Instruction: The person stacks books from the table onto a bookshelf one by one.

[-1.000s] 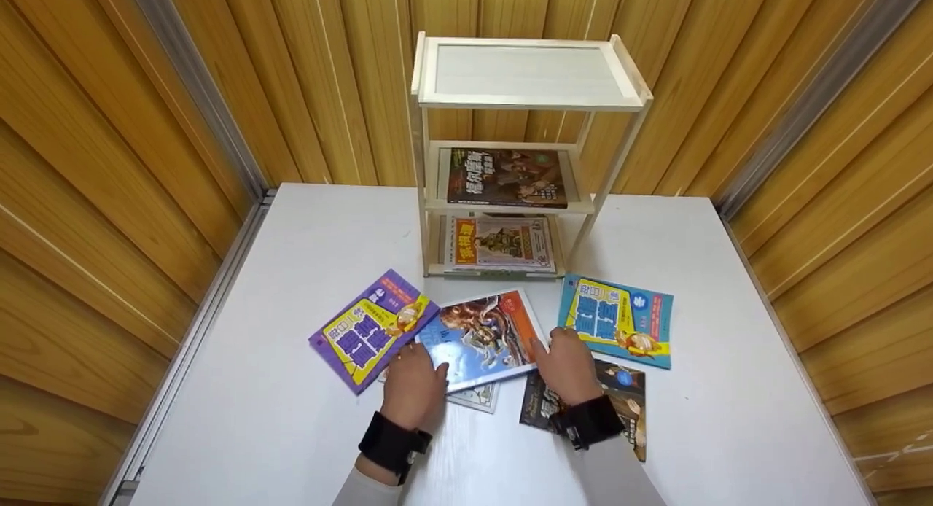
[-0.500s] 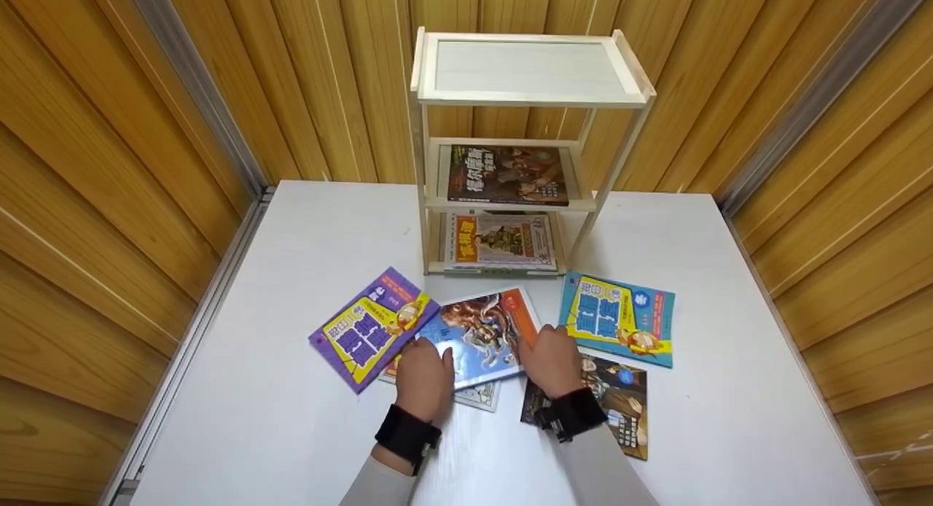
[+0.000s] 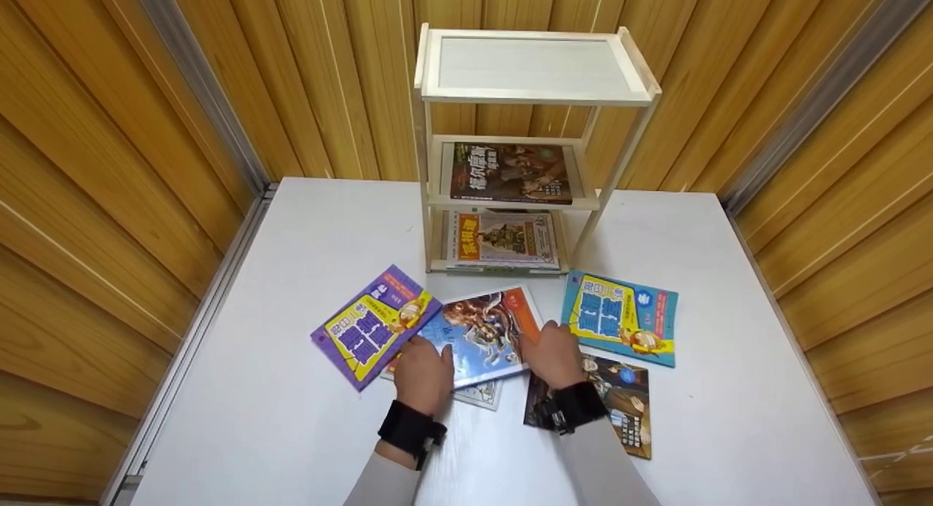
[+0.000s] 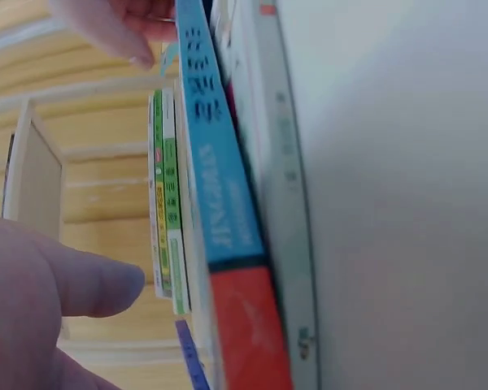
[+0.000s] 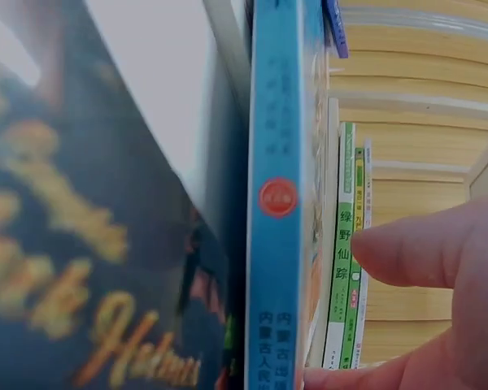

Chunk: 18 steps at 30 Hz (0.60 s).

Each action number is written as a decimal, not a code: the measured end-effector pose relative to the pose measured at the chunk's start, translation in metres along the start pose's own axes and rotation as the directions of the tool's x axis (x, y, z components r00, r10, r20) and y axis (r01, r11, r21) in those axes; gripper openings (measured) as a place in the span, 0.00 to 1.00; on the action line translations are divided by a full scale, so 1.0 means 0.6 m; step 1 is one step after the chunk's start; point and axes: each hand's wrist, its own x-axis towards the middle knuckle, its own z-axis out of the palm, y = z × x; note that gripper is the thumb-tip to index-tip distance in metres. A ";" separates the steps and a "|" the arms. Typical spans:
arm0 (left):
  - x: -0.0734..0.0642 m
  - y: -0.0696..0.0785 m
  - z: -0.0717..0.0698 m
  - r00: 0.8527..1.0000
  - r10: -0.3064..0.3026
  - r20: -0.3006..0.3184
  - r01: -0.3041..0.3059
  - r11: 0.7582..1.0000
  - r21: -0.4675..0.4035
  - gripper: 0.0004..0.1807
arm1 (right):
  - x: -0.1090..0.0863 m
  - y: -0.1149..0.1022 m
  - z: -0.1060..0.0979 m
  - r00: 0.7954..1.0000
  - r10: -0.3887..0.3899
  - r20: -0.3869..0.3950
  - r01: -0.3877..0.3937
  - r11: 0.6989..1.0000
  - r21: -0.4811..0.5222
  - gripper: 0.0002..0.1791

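Observation:
A comic-style book [image 3: 477, 335] with a blue and orange cover lies in the middle of the table, its blue spine [image 4: 220, 179] towards me. My left hand [image 3: 421, 378] grips its left side, partly under a purple book [image 3: 375, 327]. On the other side, my right hand [image 3: 554, 356] holds the lower right corner, fingers at the edge. Both thumbs stand a little above the cover in the wrist views. Beneath the comic a pale book [image 3: 481, 395] pokes out. Under my right wrist lies a dark book [image 3: 627, 404], partly covered by hand and wristband.
Behind the books stands a pale wooden shelf rack [image 3: 539, 98]. A brown-covered book [image 3: 510, 172] lies on its middle shelf, and a small stack [image 3: 503, 240] on the bottom one. A teal book [image 3: 619, 320] lies at the right. Wood-patterned walls enclose the table [image 3: 729, 345].
My right hand has shifted slightly left, further over the comic's corner. The left hand has moved a little right and up. The other books keep their places.

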 end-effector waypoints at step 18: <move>0.009 0.003 0.012 0.981 -0.096 0.169 0.132 0.967 -0.218 0.33 | -0.014 0.020 -0.020 0.995 0.095 -0.038 -0.089 0.988 0.128 0.34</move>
